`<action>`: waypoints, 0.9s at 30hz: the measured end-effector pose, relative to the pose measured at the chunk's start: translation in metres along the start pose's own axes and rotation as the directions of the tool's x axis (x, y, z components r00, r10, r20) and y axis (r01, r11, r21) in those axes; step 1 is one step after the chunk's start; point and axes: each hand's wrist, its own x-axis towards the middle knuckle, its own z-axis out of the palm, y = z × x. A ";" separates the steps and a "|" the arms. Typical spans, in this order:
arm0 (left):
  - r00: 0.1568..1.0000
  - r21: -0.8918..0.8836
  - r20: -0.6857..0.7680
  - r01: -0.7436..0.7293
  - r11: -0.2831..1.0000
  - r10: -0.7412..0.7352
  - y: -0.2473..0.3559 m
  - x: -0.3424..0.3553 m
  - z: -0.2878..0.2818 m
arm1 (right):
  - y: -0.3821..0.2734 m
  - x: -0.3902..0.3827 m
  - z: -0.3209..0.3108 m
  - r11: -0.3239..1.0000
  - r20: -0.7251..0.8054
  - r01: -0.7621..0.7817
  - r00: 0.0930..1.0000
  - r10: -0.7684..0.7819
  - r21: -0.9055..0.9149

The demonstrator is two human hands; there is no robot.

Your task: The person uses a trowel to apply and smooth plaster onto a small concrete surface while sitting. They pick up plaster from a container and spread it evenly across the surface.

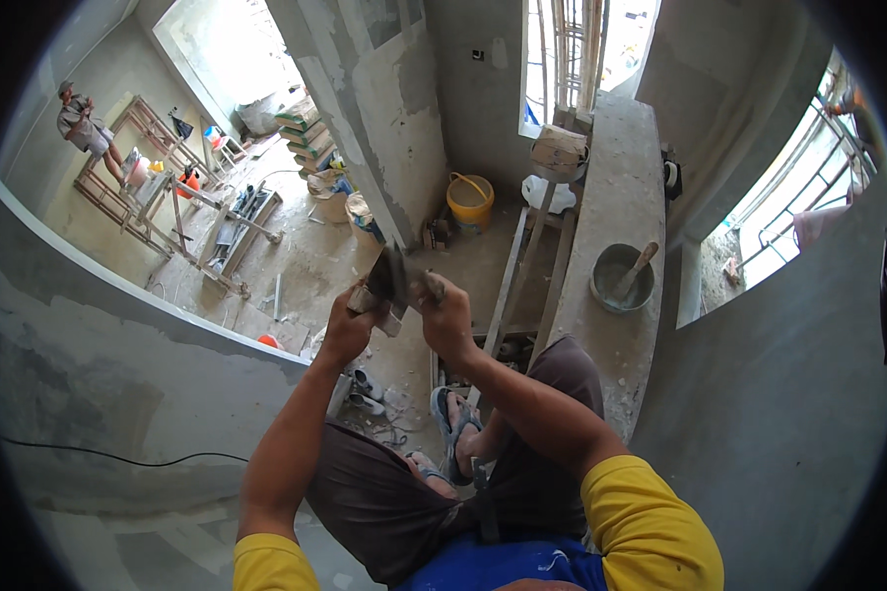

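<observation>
Both my hands are raised close together in front of my knees. My left hand is closed round the handle of a flat-bladed scraper, its light grey edge showing beside the fingers. My right hand is closed round a trowel; its dark flat blade is against or just over the scraper. The blades overlap and blur, so I cannot tell exactly where they touch. To the right, a grey mortar bucket sits on the ledge, with a wooden-handled tool leaning in it.
A rough concrete ledge runs along my right, a cut-open container at its far end. Beyond stands a yellow bucket. Long boards lean beside the ledge. At far left, a person stands near a wooden trestle and stacked bags.
</observation>
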 end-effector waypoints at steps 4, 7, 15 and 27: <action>0.998 -0.010 0.006 -0.056 0.998 0.056 -0.004 -0.001 -0.003 | -0.017 -0.004 0.004 0.974 -0.003 0.227 0.974 -0.227 -0.011; 0.998 0.019 0.013 -0.070 0.997 0.069 -0.001 0.000 -0.002 | -0.020 -0.010 0.005 0.891 -0.039 0.436 0.895 -0.444 -0.129; 0.994 0.163 0.027 -0.113 0.980 0.110 0.001 -0.003 -0.005 | -0.020 -0.013 0.004 0.917 0.063 0.398 0.916 -0.396 -0.029; 1.000 -0.012 -0.014 0.008 1.000 -0.008 0.007 -0.003 0.002 | -0.003 -0.001 -0.001 0.989 0.020 0.146 0.989 -0.145 -0.020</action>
